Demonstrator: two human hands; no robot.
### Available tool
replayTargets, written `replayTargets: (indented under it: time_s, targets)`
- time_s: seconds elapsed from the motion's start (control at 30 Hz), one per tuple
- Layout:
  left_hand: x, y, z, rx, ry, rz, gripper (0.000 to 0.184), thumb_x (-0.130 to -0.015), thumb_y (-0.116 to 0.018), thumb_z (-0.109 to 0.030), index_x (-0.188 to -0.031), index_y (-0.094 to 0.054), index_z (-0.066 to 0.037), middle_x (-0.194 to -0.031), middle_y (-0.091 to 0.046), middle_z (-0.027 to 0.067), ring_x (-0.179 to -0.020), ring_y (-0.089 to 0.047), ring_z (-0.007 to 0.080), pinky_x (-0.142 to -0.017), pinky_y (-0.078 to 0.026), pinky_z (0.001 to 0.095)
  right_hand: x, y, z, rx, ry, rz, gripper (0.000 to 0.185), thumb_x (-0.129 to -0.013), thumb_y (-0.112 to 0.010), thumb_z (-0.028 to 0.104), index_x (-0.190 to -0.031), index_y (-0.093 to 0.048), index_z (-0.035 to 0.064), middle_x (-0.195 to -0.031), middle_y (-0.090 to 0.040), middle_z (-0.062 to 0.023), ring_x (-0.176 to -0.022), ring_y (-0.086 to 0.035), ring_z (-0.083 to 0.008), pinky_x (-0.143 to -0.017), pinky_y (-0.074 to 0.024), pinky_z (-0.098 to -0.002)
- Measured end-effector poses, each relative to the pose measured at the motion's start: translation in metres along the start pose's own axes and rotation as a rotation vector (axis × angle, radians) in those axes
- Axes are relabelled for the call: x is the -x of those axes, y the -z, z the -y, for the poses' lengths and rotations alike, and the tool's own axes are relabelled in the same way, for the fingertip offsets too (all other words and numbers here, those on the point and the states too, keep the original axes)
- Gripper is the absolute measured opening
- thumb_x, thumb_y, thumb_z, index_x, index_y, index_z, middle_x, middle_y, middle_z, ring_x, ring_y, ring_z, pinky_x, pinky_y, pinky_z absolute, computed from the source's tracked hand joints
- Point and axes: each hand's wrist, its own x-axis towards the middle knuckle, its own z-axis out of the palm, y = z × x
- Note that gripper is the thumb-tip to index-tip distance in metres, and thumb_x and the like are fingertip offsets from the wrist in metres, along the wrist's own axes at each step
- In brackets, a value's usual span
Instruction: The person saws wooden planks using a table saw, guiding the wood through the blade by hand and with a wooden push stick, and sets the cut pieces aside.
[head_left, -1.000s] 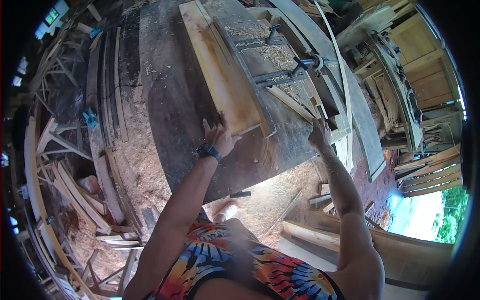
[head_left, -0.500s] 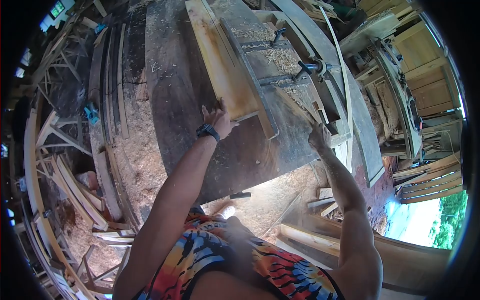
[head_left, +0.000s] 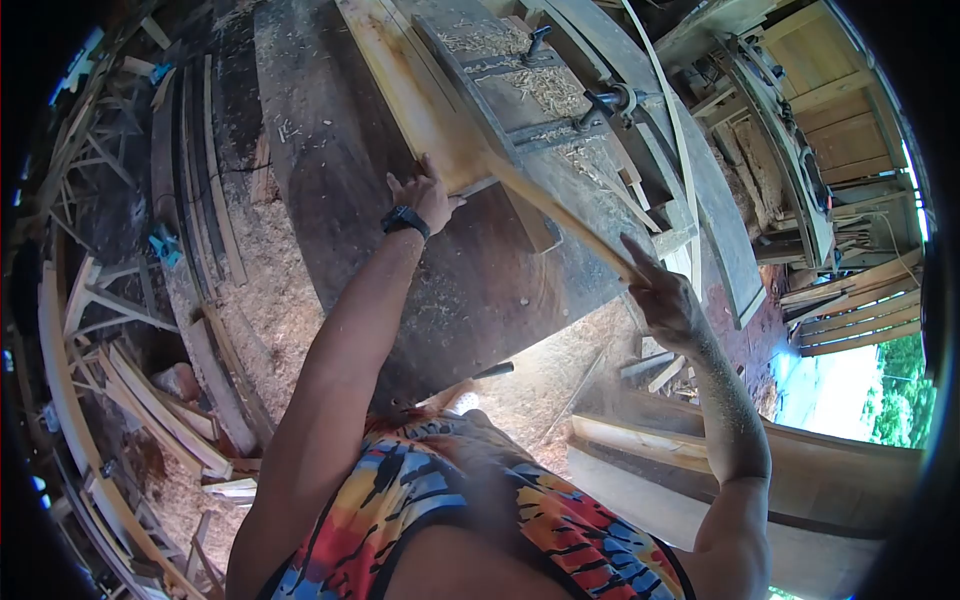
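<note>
My left hand, with a dark watch on its wrist, rests at the near left corner of a long yellowish board, fingers spread. My right hand grips the near end of a narrow wooden stick. The stick slants up and leftwards over the grey bar along the board's right side, and its far end is over the board's near part. Whether that end touches the board I cannot tell. Both pieces are at the dark workbench.
Clamps with black handles and wood shavings lie right of the board. A curved grey plank runs along the right. Wood strips and trestles stand at the left. A large wooden piece is at the lower right.
My right hand has lifted the stick from the bench beside the clamps and swung its far end left over the board. My left hand stays at the board's corner.
</note>
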Motion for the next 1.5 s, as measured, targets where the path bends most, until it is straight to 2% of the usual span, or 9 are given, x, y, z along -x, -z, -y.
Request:
replayTargets:
  time_s: [0.23,0.37,0.57,0.7,0.8,0.9,1.2,1.4,1.5]
  targets:
    - [-0.016,0.006,0.007,0.014,0.021,0.017,0.101,-0.088,-0.063,-0.054,-0.152,-0.011,0.004,-0.127,-0.061,0.0231,-0.117,-0.061,0.0345,-0.114,-0.019,0.0638,-0.024,-0.023,0.029,0.224,-0.033,-0.011,0.048,-0.091,-0.05,0.007,-0.139,-0.051,0.0136,-0.072,-0.06,-0.021,-0.068,-0.065,-0.037,-0.063,-0.0485,-0.0502]
    - [-0.024,0.005,0.012,0.003,0.021,0.003,0.1,-0.088,-0.062,-0.054,-0.152,-0.011,0.004,-0.125,-0.062,0.0223,-0.115,-0.062,0.0347,-0.114,-0.018,0.0632,-0.041,-0.041,0.053,0.31,-0.134,-0.01,0.052,-0.087,-0.048,0.005,-0.138,-0.053,0.0135,-0.078,-0.063,-0.0213,-0.069,-0.065,-0.0399,-0.065,-0.0515,-0.0507]
    - [-0.03,0.013,0.015,0.01,0.023,0.032,0.1,-0.089,-0.061,-0.054,-0.152,-0.011,0.004,-0.125,-0.063,0.022,-0.115,-0.062,0.0344,-0.115,-0.019,0.0619,-0.066,-0.061,0.038,0.313,-0.113,-0.005,0.061,-0.079,-0.052,0.006,-0.139,-0.051,0.0143,-0.077,-0.065,-0.022,-0.069,-0.066,-0.0413,-0.067,-0.0538,-0.0516]
    - [-0.037,0.012,0.019,0.006,0.015,0.027,0.1,-0.088,-0.061,-0.054,-0.152,-0.011,0.004,-0.124,-0.063,0.0222,-0.115,-0.062,0.0339,-0.115,-0.018,0.0614,-0.081,-0.051,0.061,0.336,-0.231,0.097,0.065,-0.076,-0.054,0.006,-0.14,-0.05,0.014,-0.073,-0.065,-0.0241,-0.067,-0.067,-0.0429,-0.064,-0.0539,-0.0519]
    - [-0.044,0.008,0.023,0.012,0.012,0.014,0.101,-0.088,-0.062,-0.054,-0.152,-0.011,0.004,-0.123,-0.063,0.023,-0.115,-0.062,0.0339,-0.115,-0.017,0.0611,-0.089,-0.045,0.065,0.365,-0.233,0.116,0.067,-0.074,-0.055,0.005,-0.141,-0.049,0.0139,-0.071,-0.064,-0.0246,-0.066,-0.067,-0.0425,-0.064,-0.0541,-0.0517]
    - [-0.046,0.015,0.024,0.038,0.008,0.041,0.099,-0.091,-0.059,-0.053,-0.151,-0.01,0.007,-0.132,-0.057,0.0241,-0.118,-0.06,0.0355,-0.116,-0.016,0.0604,-0.096,-0.045,0.06,0.382,-0.195,0.092,0.069,-0.074,-0.056,0.005,-0.142,-0.048,0.0129,-0.07,-0.064,-0.0244,-0.064,-0.067,-0.0423,-0.063,-0.054,-0.0519]
    - [-0.06,0.022,0.031,0.013,0.019,0.061,0.098,-0.091,-0.058,-0.054,-0.152,-0.01,0.006,-0.125,-0.063,0.0208,-0.114,-0.062,0.0337,-0.116,-0.017,0.0592,-0.109,-0.054,0.053,0.351,-0.124,0.03,0.068,-0.073,-0.058,0.004,-0.14,-0.049,0.0104,-0.071,-0.065,-0.0224,-0.064,-0.067,-0.0402,-0.06,-0.0543,-0.0496]
    - [-0.074,0.029,0.037,0.035,0.029,0.059,0.099,-0.09,-0.06,-0.053,-0.152,-0.011,0.005,-0.123,-0.063,0.0242,-0.116,-0.061,0.0355,-0.117,-0.018,0.0573,-0.126,-0.057,0.054,0.314,-0.156,0.041,0.071,-0.073,-0.06,0.006,-0.142,-0.047,0.013,-0.074,-0.066,-0.0223,-0.068,-0.068,-0.0394,-0.063,-0.0549,-0.0494]
    - [-0.083,0.031,0.041,-0.029,0.024,0.067,0.097,-0.092,-0.057,-0.054,-0.152,-0.01,0.006,-0.127,-0.062,0.0203,-0.116,-0.061,0.033,-0.116,-0.017,0.0588,-0.137,-0.061,0.049,0.309,-0.144,0.026,0.072,-0.073,-0.061,0.006,-0.143,-0.046,0.0134,-0.077,-0.067,-0.023,-0.071,-0.068,-0.0399,-0.065,-0.055,-0.0499]
